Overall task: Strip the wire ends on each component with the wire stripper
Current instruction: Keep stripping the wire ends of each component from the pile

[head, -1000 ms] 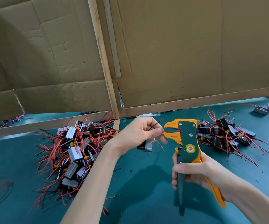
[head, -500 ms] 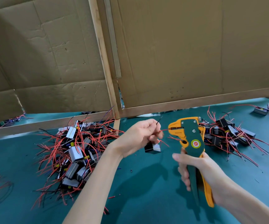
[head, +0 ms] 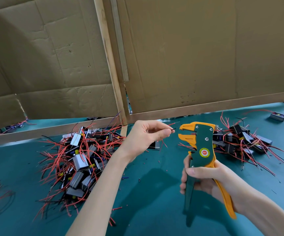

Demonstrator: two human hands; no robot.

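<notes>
L fingertips (head: 168, 132) pinch the black wire (head: 173, 128) thumb vs index, right near its end. Only a short stub pokes out toward 3 o'clock, and the other fingers are loosely curled. A red wire (head: 174, 124) sticks out free just above, at abt 1 o'clock. The component (head: 154, 145) looks to hang under my L hand (head: 144, 135) at 5 o'clock, half hidden by the palm.

At 3 o'clock, just apart from the stub, is the wire stripper (head: 200, 145). Its orange jaws gape and nothing's in them yet. My R hand (head: 204, 178) is wrapped round both handles, which are spread, not squeezed.

The wire is thin, light and limp, so it'll buckle if I hold far back; I think pinching close to the tip, as now, is right. The component weighs little, but it hangs on that wire, so no yanking at the joint.

Further out there's a big pile of components (head: 81, 159) at 8 o'clock and a smaller pile (head: 243, 142) at 3 o'clock past the tool, prob the done ones. Both sit on the teal table (head: 154, 210), w/ the cardboard wall (head: 189, 57) at 12.
</notes>
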